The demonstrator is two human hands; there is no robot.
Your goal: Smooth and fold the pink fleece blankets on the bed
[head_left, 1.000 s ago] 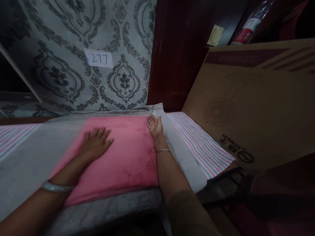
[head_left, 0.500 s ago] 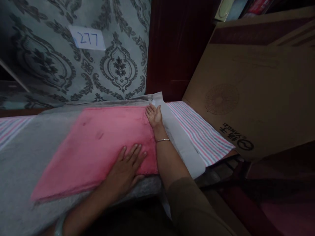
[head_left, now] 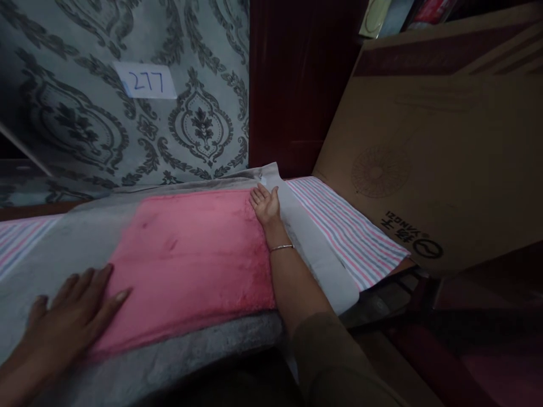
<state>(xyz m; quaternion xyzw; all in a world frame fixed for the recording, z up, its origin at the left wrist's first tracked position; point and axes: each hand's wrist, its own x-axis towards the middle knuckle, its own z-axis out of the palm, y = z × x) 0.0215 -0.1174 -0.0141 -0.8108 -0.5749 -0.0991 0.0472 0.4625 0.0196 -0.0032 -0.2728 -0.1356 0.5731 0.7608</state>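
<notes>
A pink plush cloth (head_left: 190, 254) lies flat on a grey cloth (head_left: 203, 343). At its left edge my left hand (head_left: 74, 316) rests with spread fingers, the thumb on the pink cloth and the palm over the grey one. My right hand (head_left: 266, 206) lies along the far right edge of the pink cloth, its palm turned up toward the camera and its fingers stretched out. Neither hand is closed on the cloth. The right wrist wears a thin bracelet (head_left: 281, 247).
Beneath the grey cloth is a striped sheet (head_left: 339, 226), showing at both sides. A large cardboard box (head_left: 445, 152) leans at the right. Behind stand a patterned wall (head_left: 203, 124) with a paper marked 277 (head_left: 146, 82) and a dark red panel (head_left: 292, 85).
My left hand has slid from the near right part of the pink cloth to its left edge. My right hand has stayed at the right edge. The view has tilted slightly.
</notes>
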